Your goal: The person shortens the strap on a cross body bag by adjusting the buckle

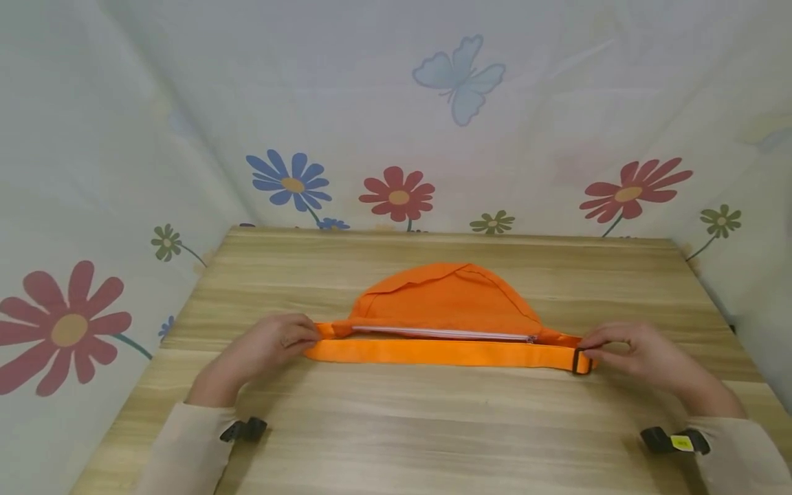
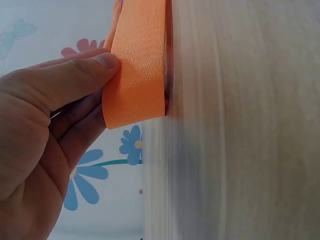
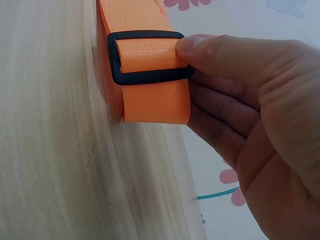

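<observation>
An orange waist bag [image 1: 445, 299] lies on the table with its curved side away from me and its pale zipper [image 1: 433, 333] along the near edge. Its orange webbing strap [image 1: 427, 353] runs straight in front of the zipper, folded back at both ends. My left hand [image 1: 284, 342] pinches the left fold between thumb and fingers; the left wrist view shows the thumb on the strap's edge [image 2: 137, 75]. At the other end, my right hand [image 1: 631, 350] pinches the strap beside a black slider buckle [image 3: 150, 57], thumb at the buckle's side.
The wood-grain table [image 1: 433, 426] extends around the bag. Behind it and at the sides hangs a pale curtain [image 1: 346, 89] printed with flowers and a butterfly. A black wrist strap [image 1: 244, 430] is on the left sleeve, another [image 1: 674, 440] on the right.
</observation>
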Action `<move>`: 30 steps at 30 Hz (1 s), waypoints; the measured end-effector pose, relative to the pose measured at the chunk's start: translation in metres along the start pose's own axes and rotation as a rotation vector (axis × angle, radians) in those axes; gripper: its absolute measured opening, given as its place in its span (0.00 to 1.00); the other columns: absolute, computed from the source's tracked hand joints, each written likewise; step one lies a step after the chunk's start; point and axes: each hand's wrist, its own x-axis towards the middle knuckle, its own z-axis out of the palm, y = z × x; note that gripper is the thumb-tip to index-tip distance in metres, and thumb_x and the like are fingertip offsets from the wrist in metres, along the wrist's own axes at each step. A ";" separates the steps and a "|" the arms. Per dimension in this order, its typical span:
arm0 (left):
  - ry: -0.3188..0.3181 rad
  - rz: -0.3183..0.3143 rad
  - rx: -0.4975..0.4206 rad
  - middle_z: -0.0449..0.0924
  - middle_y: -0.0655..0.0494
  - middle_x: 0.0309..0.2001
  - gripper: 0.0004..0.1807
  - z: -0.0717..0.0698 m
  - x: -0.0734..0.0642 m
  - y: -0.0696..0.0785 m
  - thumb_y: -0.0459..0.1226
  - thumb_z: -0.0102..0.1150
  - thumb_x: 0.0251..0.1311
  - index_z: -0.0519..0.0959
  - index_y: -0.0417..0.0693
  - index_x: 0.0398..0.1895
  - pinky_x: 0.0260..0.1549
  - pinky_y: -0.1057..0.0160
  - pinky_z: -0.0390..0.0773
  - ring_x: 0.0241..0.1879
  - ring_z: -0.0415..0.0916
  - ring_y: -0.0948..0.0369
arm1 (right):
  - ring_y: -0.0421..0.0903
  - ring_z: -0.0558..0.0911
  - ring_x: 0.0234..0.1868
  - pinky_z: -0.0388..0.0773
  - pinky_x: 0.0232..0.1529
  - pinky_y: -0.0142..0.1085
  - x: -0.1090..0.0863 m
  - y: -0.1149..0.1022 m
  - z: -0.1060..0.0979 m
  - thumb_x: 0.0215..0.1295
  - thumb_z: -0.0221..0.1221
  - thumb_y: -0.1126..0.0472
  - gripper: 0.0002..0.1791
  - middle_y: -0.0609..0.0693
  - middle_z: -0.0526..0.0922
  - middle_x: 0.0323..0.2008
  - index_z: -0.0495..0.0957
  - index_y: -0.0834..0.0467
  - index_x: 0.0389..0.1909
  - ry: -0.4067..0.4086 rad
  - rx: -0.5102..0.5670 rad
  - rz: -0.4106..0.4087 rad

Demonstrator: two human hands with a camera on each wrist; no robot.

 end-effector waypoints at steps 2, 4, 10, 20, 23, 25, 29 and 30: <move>0.007 -0.025 -0.014 0.90 0.58 0.48 0.12 0.001 -0.001 0.001 0.29 0.74 0.63 0.93 0.49 0.47 0.50 0.52 0.89 0.46 0.88 0.57 | 0.29 0.84 0.41 0.85 0.42 0.26 0.000 -0.003 -0.001 0.58 0.78 0.68 0.17 0.39 0.91 0.42 0.92 0.44 0.42 -0.011 -0.014 0.023; 0.016 -0.031 -0.029 0.90 0.59 0.48 0.13 0.001 -0.002 0.002 0.29 0.75 0.63 0.93 0.49 0.48 0.50 0.51 0.89 0.46 0.88 0.58 | 0.29 0.83 0.42 0.86 0.42 0.28 0.001 -0.005 -0.001 0.59 0.77 0.67 0.16 0.39 0.91 0.42 0.92 0.44 0.42 -0.023 -0.021 0.040; 0.044 -0.026 -0.084 0.90 0.59 0.48 0.14 0.001 -0.004 0.007 0.27 0.74 0.62 0.92 0.48 0.49 0.49 0.52 0.89 0.46 0.87 0.59 | 0.30 0.83 0.42 0.86 0.44 0.30 0.001 -0.007 -0.001 0.60 0.77 0.66 0.16 0.37 0.91 0.43 0.91 0.43 0.44 -0.028 -0.041 0.041; 0.056 -0.035 -0.092 0.90 0.60 0.48 0.14 0.004 -0.007 0.012 0.29 0.75 0.62 0.92 0.50 0.50 0.49 0.55 0.89 0.47 0.87 0.62 | 0.30 0.83 0.41 0.87 0.42 0.31 -0.001 -0.011 0.002 0.58 0.78 0.67 0.17 0.40 0.92 0.43 0.90 0.44 0.44 -0.012 -0.021 0.027; 0.067 -0.010 -0.092 0.90 0.60 0.48 0.15 0.005 -0.007 0.012 0.28 0.75 0.62 0.92 0.50 0.50 0.48 0.56 0.89 0.47 0.87 0.62 | 0.30 0.83 0.41 0.87 0.42 0.31 -0.002 -0.011 0.002 0.58 0.78 0.68 0.17 0.40 0.91 0.43 0.90 0.44 0.44 -0.007 -0.022 0.006; 0.073 0.001 -0.098 0.90 0.60 0.48 0.15 0.005 -0.008 0.012 0.28 0.76 0.61 0.92 0.50 0.50 0.47 0.57 0.89 0.46 0.87 0.62 | 0.30 0.83 0.41 0.87 0.42 0.31 -0.002 -0.011 0.002 0.58 0.78 0.68 0.18 0.40 0.91 0.43 0.90 0.44 0.44 -0.005 -0.020 -0.003; 0.083 0.020 -0.105 0.90 0.59 0.49 0.16 0.006 -0.008 0.013 0.28 0.76 0.60 0.92 0.50 0.50 0.47 0.57 0.90 0.46 0.87 0.62 | 0.30 0.83 0.41 0.87 0.41 0.30 -0.003 -0.011 0.003 0.57 0.78 0.69 0.18 0.39 0.91 0.43 0.90 0.44 0.44 0.005 0.005 -0.024; 0.087 0.026 -0.106 0.90 0.59 0.49 0.15 0.006 -0.009 0.013 0.28 0.77 0.60 0.92 0.49 0.50 0.47 0.57 0.90 0.46 0.87 0.61 | 0.30 0.83 0.41 0.86 0.41 0.29 -0.003 -0.011 0.004 0.57 0.78 0.69 0.19 0.39 0.91 0.43 0.90 0.45 0.44 0.008 0.014 -0.032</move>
